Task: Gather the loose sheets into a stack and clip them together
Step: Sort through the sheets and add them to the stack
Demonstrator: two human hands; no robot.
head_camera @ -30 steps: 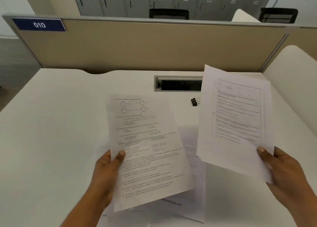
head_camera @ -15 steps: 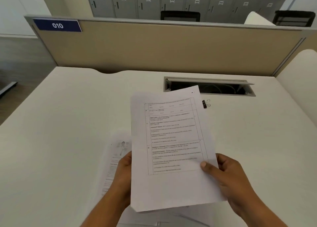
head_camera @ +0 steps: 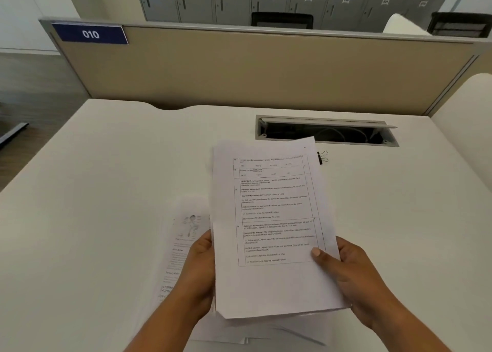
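The held sheets (head_camera: 269, 218) are raised above the counter (head_camera: 106, 192), their long axis running away from the person and leaning slightly right. The left hand (head_camera: 198, 274) grips their left edge, its fingers hidden behind the paper. The right hand (head_camera: 343, 269) pinches the lower right edge, thumb on the printed face. The clip (head_camera: 322, 157) lies on the counter just past the pages' far right corner, nearer the right hand and partly cut off by the paper. More loose sheets (head_camera: 183, 245) lie flat below and to the left, mostly covered, so their number cannot be told.
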